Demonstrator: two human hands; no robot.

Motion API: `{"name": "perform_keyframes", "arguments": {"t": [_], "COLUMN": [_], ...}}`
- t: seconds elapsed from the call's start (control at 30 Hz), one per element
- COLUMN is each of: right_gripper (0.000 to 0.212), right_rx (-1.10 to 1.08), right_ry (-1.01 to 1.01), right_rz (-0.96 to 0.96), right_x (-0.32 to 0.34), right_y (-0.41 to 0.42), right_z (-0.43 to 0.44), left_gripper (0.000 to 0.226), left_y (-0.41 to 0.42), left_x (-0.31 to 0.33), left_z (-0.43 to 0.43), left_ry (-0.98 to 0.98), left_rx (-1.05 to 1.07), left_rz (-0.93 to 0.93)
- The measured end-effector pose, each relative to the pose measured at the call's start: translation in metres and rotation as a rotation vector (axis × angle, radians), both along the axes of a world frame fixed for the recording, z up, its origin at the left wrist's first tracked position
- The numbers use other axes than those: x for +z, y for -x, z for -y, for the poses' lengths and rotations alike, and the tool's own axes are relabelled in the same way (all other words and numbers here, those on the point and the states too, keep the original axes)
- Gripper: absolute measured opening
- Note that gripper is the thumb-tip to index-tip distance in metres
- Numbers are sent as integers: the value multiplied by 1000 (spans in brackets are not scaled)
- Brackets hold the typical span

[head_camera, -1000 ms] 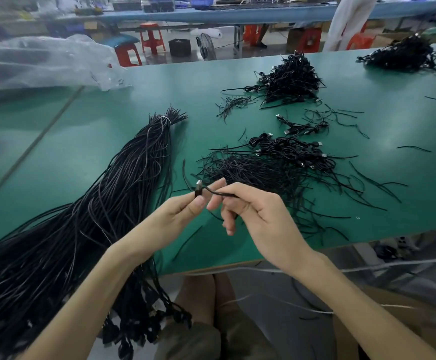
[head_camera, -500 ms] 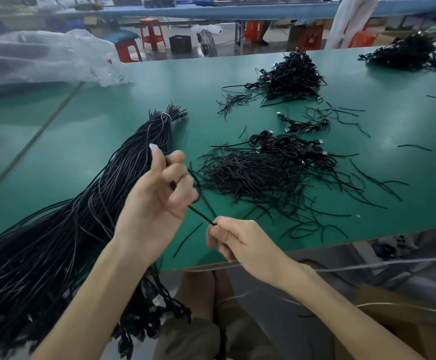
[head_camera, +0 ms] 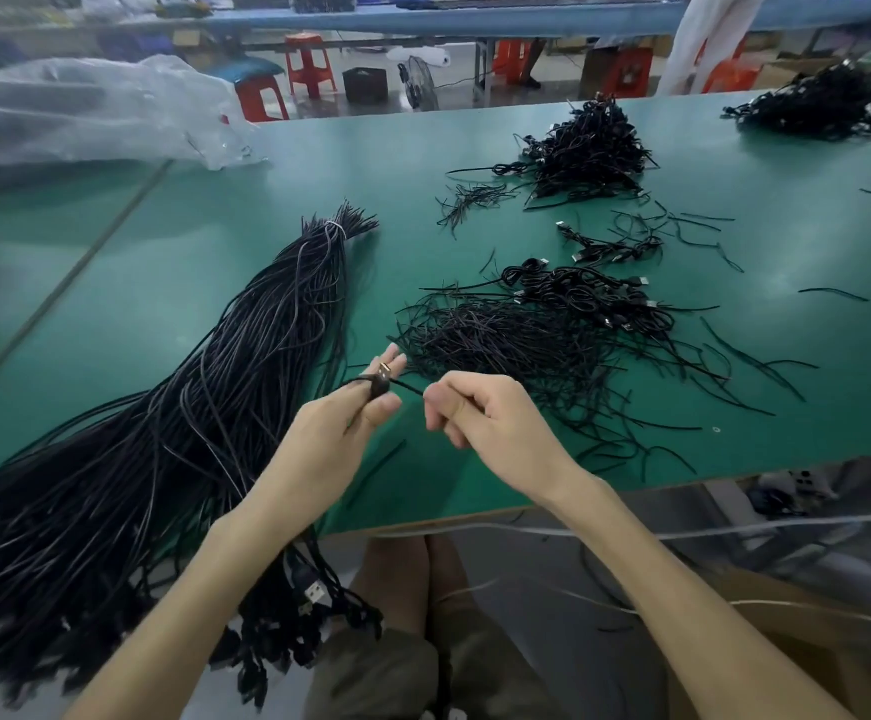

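While a person sat at the near edge of a green tabletop (head_camera: 205,210), both hands were held just above it with a single black cable (head_camera: 408,388) stretched between them. The left hand (head_camera: 340,428) pinched the plug (head_camera: 382,379) between thumb and fingers, its metal end pointing away from the body. The right hand (head_camera: 490,423), fingers curled, gripped the thin cord just beside it.

Under the left forearm a thick bundle (head_camera: 205,407) of long black cables ran across the tabletop. It was bound near its far end by a white tie (head_camera: 337,231), and its plug ends hung over the near edge. Directly beyond the hands lay a loose pile of short black strands (head_camera: 506,345), with coiled cables (head_camera: 589,293) touching its far side. A heap (head_camera: 589,148) of finished cables sat farther back, and a second heap (head_camera: 812,103) at the far right corner. A clear plastic bag (head_camera: 85,111) lay crumpled at the far left, and red stools (head_camera: 309,65) stood on the floor behind.
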State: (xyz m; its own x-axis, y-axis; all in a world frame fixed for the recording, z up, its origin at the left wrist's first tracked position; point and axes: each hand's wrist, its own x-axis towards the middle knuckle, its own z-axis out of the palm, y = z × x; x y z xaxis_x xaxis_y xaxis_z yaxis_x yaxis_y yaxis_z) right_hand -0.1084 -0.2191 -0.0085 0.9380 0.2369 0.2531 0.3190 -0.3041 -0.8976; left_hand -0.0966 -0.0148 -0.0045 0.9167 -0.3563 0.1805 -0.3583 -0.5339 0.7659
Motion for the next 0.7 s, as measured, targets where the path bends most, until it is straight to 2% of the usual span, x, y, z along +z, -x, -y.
{"name": "perform_keyframes", "arguments": {"t": [0.1, 0.2, 0.27, 0.4, 0.43, 0.47, 0.5, 0.63, 0.7], "right_gripper": [37, 33, 32, 36, 37, 38, 38, 34, 35], "right_rx": [60, 82, 88, 127, 117, 96, 70, 12, -28], "right_ry": [-55, -218, -267, -174, -156, -144, -123, 126, 192], "right_rz": [-28, -111, -127, -156, -151, -140, -122, -41, -51], "right_x": [-3, -8, -11, -19, -20, -19, -17, -4, -3], "right_y": [6, 8, 8, 11, 10, 7, 3, -15, -19], "right_z": [-12, -25, -28, -19, -15, -11, -7, 0, -1], "left_gripper": [52, 53, 54, 49, 47, 48, 51, 51, 45], "left_y": [3, 13, 21, 17, 15, 15, 15, 15, 17], "left_x": [0, 7, 13, 29, 33, 35, 36, 25, 22], "left_z": [8, 24, 34, 32, 28, 25, 23, 22, 23], "left_ry": [254, 594, 729, 1078, 1107, 1067, 940, -14, -207], "left_rx": [-43, -66, -73, -147, -196, -233, -251, -212, -173], "left_rz": [-119, -257, -270, -386, -415, -428, -408, -147, -44]}}
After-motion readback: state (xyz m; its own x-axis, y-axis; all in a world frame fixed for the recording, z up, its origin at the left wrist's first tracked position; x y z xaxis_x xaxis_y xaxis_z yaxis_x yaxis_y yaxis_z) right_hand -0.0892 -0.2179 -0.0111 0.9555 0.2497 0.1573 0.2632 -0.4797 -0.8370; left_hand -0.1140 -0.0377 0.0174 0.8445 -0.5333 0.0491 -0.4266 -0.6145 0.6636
